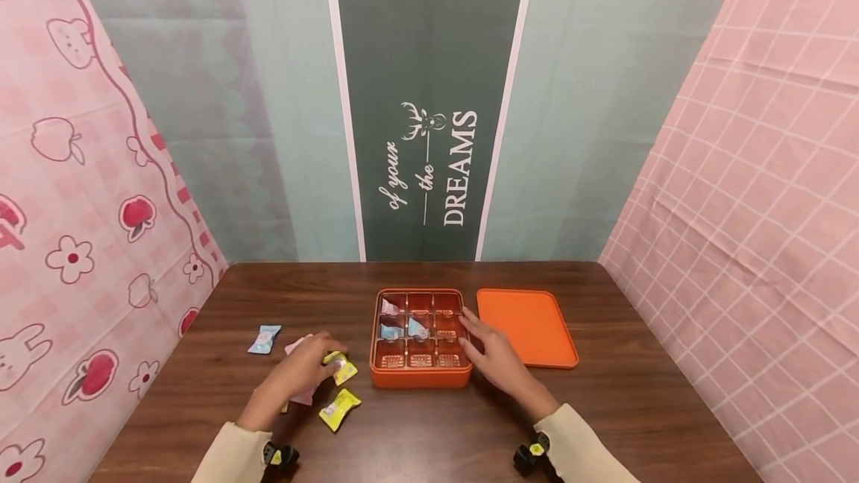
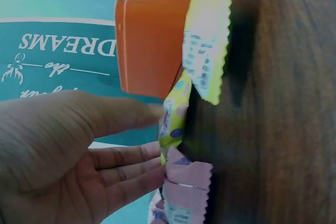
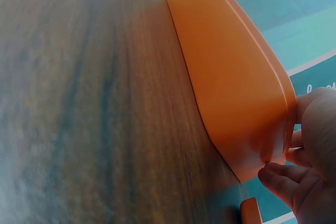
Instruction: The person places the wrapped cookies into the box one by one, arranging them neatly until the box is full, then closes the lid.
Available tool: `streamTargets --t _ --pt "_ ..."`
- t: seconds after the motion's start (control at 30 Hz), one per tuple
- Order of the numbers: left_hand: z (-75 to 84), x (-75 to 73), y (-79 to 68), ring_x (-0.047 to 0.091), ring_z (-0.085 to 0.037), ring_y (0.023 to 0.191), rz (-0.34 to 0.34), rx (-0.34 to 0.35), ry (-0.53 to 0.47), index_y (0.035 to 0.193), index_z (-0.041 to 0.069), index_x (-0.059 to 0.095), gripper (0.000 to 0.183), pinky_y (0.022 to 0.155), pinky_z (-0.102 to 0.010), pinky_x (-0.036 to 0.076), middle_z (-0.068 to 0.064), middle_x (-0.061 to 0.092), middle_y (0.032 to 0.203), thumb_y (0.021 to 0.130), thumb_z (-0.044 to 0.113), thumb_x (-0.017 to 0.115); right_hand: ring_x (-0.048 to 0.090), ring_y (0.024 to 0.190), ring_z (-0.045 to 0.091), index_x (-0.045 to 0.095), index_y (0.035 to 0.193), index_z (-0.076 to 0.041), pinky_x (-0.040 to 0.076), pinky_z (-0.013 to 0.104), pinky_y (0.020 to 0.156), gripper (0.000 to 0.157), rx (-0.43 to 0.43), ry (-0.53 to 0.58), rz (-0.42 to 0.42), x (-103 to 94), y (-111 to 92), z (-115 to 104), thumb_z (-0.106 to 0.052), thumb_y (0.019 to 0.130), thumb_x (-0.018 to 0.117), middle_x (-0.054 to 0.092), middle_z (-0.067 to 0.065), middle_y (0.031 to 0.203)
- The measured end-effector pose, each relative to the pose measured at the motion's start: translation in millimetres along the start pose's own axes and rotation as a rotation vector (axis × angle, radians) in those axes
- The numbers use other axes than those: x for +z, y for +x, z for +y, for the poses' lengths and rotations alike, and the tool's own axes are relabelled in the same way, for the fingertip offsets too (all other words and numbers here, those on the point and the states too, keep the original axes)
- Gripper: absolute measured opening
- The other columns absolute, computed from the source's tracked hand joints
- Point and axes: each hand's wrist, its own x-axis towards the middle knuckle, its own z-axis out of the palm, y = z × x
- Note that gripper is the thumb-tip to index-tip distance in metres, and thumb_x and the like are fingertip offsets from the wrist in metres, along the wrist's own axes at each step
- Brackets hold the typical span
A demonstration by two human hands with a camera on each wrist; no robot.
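My left hand (image 1: 305, 367) pinches a yellow-wrapped candy (image 1: 344, 369) between thumb and fingertips, close to the table. Beside it lie pink candies (image 2: 186, 192), partly hidden under the hand, and another yellow candy (image 1: 339, 409) nearer me. With my right hand (image 1: 498, 358) I hold the right side of an orange box (image 1: 421, 379), the thumb at its rim and fingers against the outer wall. Inside its nine compartments, a pink candy (image 1: 390, 307) sits back left, a blue one (image 1: 391, 332) middle left and another blue one (image 1: 418, 329) in the centre.
To the right of the box lies a flat orange lid (image 1: 526, 326). A blue candy (image 1: 265, 339) is farther left on the brown wooden table (image 1: 429, 438). Printed cloths hang behind and at both sides.
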Motion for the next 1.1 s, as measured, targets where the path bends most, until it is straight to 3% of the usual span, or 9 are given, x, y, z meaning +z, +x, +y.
streamTargets --t 0.17,0.27,0.53,0.73,1.1 --pt "0.7 -5.5 -1.5 0.063 -0.022 0.091 -0.012 0.012 0.002 0.115 -0.002 0.074 0.044 0.069 -0.028 0.049 -0.013 0.068 0.106 0.076 -0.021 0.065 0.048 0.138 0.032 0.054 0.146 -0.006 0.040 0.053 0.109 0.052 0.006 0.003 -0.002 -0.7 0.9 -0.3 -0.024 0.100 0.067 0.043 0.005 0.157" --pt "0.1 -6.4 -1.0 0.059 -0.020 0.087 -0.036 0.003 0.000 0.117 -0.001 0.073 0.052 0.066 -0.025 0.044 -0.013 0.067 0.106 0.071 -0.024 0.065 0.048 0.138 0.032 0.054 0.146 -0.006 0.040 0.052 0.109 0.052 0.011 0.001 -0.004 -0.9 1.1 -0.1 -0.024 0.100 0.067 0.042 0.004 0.157" --pt "-2.7 -4.8 -1.3 0.052 -0.016 0.080 -0.082 0.018 0.003 0.117 0.002 0.074 0.047 0.061 -0.024 0.042 -0.010 0.063 0.103 0.074 -0.015 0.078 0.048 0.138 0.032 0.055 0.145 -0.005 0.040 0.052 0.109 0.051 -0.001 -0.001 0.002 -0.7 1.3 1.3 -0.024 0.100 0.067 0.043 0.005 0.157" --pt "-2.0 -4.0 -2.9 0.049 -0.012 0.076 -0.069 0.026 -0.006 0.108 0.004 0.076 0.032 0.061 -0.025 0.043 -0.004 0.063 0.097 0.079 -0.005 0.083 0.049 0.137 0.032 0.055 0.145 -0.004 0.041 0.052 0.108 0.051 -0.011 -0.003 0.004 -0.6 0.5 1.6 -0.023 0.100 0.067 0.044 0.006 0.156" --pt "-6.7 -3.3 -2.1 0.054 -0.012 0.074 -0.032 0.040 0.030 0.105 0.005 0.077 0.026 0.064 -0.027 0.046 0.000 0.062 0.092 0.080 0.006 0.085 0.050 0.137 0.033 0.056 0.145 -0.004 0.041 0.053 0.108 0.051 -0.015 -0.009 0.012 -0.2 0.1 1.8 -0.025 0.100 0.066 0.044 0.006 0.156"
